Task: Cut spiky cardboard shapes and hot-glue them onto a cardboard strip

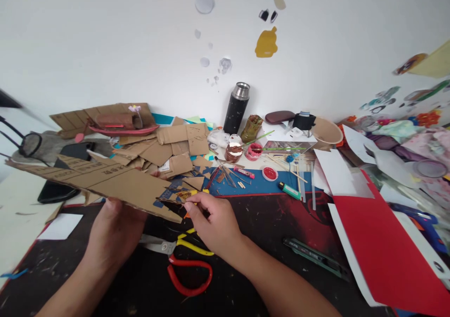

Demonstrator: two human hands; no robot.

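A long piece of brown cardboard (116, 183), printed with dark lines and characters, is raised above the mat, tilted toward me. My left hand (114, 228) grips it from below, thumb along its near edge and fingers hidden underneath. At its right end, my right hand (211, 218) pinches a torn strip with blue print between thumb and forefinger. I cannot tell whether that strip is still joined to the large piece. Beneath the hands lie scissors (167, 249), with one yellow and one red handle; the cardboard and left hand partly cover the blades.
Cardboard scraps (158, 150) pile up behind, beside a model boat (123, 124). A black thermos (236, 108) and open paint jars (234, 152) stand near the wall. To the right lie a utility knife (314, 258), red paper (393, 246) and a blue glue gun (427, 228).
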